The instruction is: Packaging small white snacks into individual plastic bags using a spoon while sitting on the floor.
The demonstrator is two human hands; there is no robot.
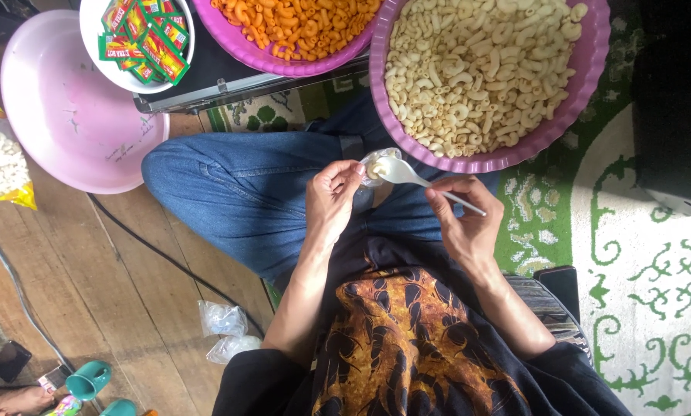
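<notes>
The left hand has its grip closed on a small clear bag, held open over the lap just below the pale macaroni bowl, and the right hand pinches a white spoon whose scoop, carrying a few pieces, sits at the bag's mouth. By the look of it the bag is barely filled. Left of that bowl are an orange macaroni bowl, a sachet bowl and an empty pink basin; spare bags lie on the floor.
</notes>
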